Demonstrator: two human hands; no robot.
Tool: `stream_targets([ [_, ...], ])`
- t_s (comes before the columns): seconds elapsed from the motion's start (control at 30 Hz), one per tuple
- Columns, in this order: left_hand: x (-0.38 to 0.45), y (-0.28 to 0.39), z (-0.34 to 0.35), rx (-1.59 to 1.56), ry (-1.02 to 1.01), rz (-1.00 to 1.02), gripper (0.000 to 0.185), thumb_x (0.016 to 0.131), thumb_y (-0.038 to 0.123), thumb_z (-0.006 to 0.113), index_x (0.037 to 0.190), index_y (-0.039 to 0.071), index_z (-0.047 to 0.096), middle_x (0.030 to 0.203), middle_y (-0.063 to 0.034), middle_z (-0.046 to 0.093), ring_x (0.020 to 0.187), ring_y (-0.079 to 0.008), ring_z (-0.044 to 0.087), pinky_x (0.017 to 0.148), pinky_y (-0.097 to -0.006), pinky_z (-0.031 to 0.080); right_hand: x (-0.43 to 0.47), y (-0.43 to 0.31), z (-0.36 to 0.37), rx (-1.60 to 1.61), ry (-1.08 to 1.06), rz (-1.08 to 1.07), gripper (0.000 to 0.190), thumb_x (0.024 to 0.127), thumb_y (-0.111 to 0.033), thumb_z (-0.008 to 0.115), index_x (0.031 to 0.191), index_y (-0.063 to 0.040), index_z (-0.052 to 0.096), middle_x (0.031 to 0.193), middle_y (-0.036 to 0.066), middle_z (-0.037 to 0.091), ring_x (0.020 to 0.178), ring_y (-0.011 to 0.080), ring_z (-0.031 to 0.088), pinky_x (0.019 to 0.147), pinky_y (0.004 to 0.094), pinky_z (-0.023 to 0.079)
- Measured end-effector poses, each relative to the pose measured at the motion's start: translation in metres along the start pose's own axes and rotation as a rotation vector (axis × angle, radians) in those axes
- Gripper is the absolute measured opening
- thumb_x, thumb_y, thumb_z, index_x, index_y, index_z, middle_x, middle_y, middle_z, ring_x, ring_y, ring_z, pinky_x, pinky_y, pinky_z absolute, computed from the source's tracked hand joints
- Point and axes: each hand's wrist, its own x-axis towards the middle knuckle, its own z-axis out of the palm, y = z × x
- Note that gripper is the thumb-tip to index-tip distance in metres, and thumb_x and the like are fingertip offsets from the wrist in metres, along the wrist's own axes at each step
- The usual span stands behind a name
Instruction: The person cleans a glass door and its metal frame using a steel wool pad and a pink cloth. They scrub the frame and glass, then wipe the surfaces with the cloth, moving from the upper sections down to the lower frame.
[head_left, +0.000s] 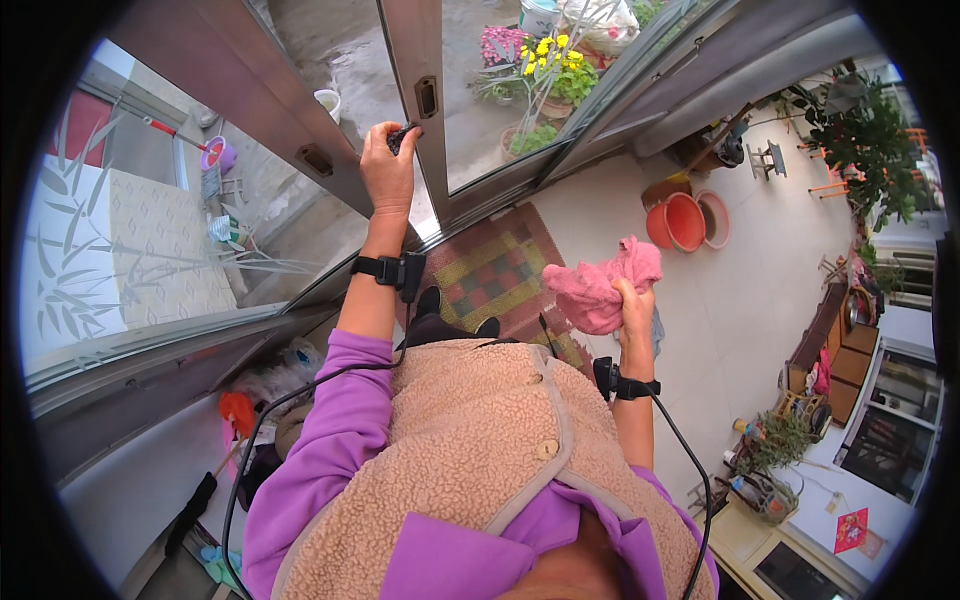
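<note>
My left hand (389, 169) is raised to the gap between two metal-framed sliding glass door panels, pinching a dark, crumpled scrubber-like piece (400, 138) at the edge of the door frame (421, 82). Recessed pulls (427, 97) are set in both frames. A bunched pink cloth (600, 289) is gripped in my right hand (636, 307), held out over the floor to the right of the doors. Each wrist wears a black strap with a cable.
A checkered mat (487, 274) lies by the threshold under my feet. Red (677, 223) and pink basins stand at the right, near a leafy plant. Bags and a broom-like tool are at lower left. Through the glass, flower pots (559, 97) show outside.
</note>
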Motion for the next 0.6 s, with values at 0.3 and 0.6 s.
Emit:
stream_targets([
  [0.3,-0.003,0.014,-0.007,-0.194,-0.061,-0.075,0.026,0.08,0.016,0.083,0.096,0.004,0.067,0.09,-0.0081,0.07,0.08,-0.0189,0.068,0.074,-0.0325,0.053,0.016,-0.008,0.028,-0.009,-0.086,-0.024,0.05,0.08,-0.005,0.066,0.128,0.004,0.055,0.115,0.007,0.063,0.102,0.0187,0.062,0.093,0.0324,0.048],
  [0.6,-0.003,0.014,0.006,-0.085,0.037,0.03,0.025,0.08,0.015,0.083,0.097,0.003,0.069,0.086,-0.0074,0.067,0.078,-0.0205,0.067,0.073,-0.033,0.052,0.02,-0.008,0.027,-0.041,-0.023,-0.033,0.054,0.078,-0.006,0.069,0.129,0.004,0.054,0.118,0.009,0.063,0.106,0.02,0.061,0.096,0.0333,0.047],
])
